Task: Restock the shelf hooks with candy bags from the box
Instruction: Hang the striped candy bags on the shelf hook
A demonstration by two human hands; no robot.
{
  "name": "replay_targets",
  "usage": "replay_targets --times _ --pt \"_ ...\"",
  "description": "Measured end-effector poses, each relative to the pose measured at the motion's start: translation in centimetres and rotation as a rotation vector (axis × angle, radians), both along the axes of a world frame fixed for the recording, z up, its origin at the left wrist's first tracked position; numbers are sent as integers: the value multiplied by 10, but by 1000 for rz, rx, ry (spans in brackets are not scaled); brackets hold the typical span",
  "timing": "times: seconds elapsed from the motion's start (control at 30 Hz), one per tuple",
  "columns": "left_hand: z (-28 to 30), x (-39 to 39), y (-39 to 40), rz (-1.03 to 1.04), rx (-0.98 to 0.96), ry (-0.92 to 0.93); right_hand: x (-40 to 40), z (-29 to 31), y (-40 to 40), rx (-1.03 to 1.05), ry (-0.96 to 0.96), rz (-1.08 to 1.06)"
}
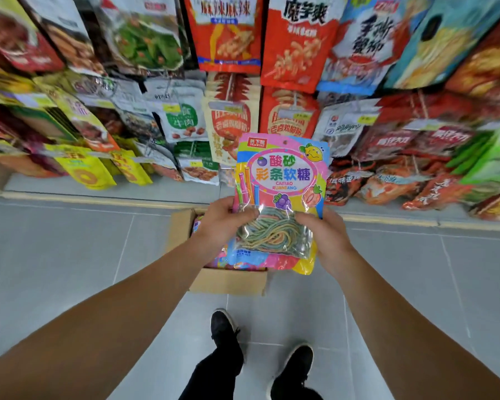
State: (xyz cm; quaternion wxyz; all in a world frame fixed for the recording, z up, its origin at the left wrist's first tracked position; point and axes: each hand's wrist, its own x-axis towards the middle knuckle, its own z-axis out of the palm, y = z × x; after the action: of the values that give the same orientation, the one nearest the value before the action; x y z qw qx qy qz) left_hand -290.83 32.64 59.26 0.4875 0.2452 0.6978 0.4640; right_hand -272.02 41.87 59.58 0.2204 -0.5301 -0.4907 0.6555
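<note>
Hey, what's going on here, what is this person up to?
A person stands at a snack display, holding a colourful candy bag upright in both hands: the left hand grips its left edge, the right hand its right. Below, an open cardboard box on the floor holds more bags. The bag isn't hung on a hook yet.

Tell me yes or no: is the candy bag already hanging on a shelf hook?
No: both hands, left and right, hold the candy bag by its lower sides, above the box.
</note>
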Motion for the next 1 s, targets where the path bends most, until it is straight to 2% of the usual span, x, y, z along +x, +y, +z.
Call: replay_targets --times 0.2,0.43,0.6,1.0 --pt "85 66 10 -104 136 85 69 75 3 106 55 -70" --pt "155 174 15 -95 256 91 179 146 9 230 112 -31" --pt "206 243 30 -155 343 128 248 192 17 256 176 -105" --pt "281 315 119 -238 420 223 326 255 96 338 234 -231"
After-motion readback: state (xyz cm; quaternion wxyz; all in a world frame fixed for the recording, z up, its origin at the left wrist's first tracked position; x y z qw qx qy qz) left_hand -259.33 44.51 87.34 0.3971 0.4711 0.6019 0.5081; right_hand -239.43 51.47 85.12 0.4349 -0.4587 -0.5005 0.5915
